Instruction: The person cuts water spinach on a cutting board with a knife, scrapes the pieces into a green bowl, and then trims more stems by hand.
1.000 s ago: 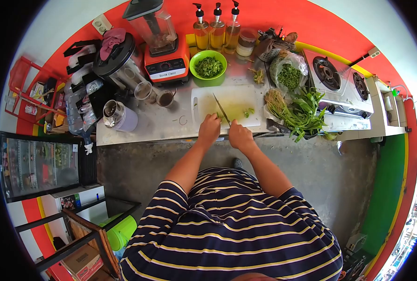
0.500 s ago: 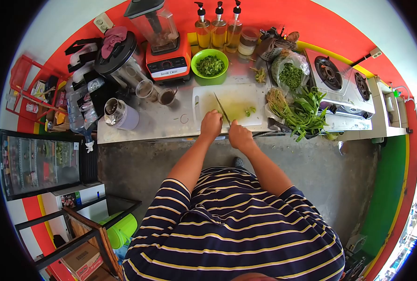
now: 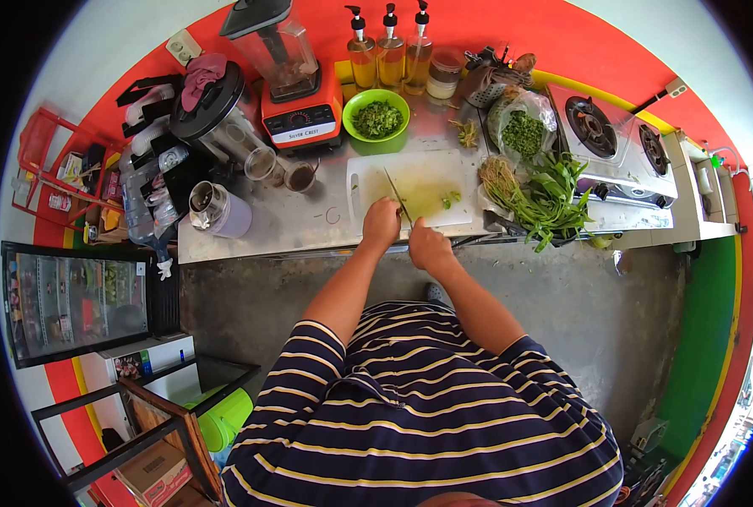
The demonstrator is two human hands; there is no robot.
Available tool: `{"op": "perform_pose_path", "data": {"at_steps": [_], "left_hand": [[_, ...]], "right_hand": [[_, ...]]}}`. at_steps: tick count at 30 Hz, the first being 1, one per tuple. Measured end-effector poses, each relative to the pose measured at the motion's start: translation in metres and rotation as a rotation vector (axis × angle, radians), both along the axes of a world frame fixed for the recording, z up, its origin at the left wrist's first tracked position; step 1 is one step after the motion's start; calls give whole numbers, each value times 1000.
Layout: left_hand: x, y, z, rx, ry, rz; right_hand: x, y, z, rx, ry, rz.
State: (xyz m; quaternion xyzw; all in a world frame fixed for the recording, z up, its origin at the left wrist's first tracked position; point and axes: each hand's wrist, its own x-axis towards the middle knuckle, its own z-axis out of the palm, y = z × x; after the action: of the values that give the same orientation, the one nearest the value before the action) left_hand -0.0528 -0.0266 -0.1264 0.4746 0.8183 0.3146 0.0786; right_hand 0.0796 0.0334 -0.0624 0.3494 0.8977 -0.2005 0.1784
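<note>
A knife [image 3: 395, 188] points away from me over the white cutting board [image 3: 366, 160], its tip toward the far left of the board. My right hand [image 3: 431, 246] is closed round its handle at the board's near edge. Right beside the blade, on its left, my left hand [image 3: 382, 223] has its fingers curled in; what they hold, if anything, is hidden. Chopped green bits [image 3: 450, 200] lie on the right part of the wet board. Beyond it, a lime-green bowl [image 3: 376, 135] holds chopped greens.
Leafy greens with roots [image 3: 554, 203] and a plastic bag of chopped greens [image 3: 524, 135] lie right of the board, before a gas stove [image 3: 622, 173]. Left stand a blender [image 3: 300, 122], cups and a purple container [image 3: 231, 220]. Pump bottles [image 3: 390, 61] line the wall.
The view has shifted slightly. Both hands stay at the board's near edge, and the right hand with the knife handle has moved a little to the left, closer to the left hand.
</note>
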Motion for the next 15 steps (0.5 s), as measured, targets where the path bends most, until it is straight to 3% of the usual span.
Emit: {"op": "perform_pose_path", "data": {"at_steps": [10,15], "left_hand": [[-6,0,10,-23,-149,94],[-9,0,2,-43,-427,203]], "right_hand": [[-12,17,-6,-43,44,-29],[7,-4,-17,-9,-4,-27]]}}
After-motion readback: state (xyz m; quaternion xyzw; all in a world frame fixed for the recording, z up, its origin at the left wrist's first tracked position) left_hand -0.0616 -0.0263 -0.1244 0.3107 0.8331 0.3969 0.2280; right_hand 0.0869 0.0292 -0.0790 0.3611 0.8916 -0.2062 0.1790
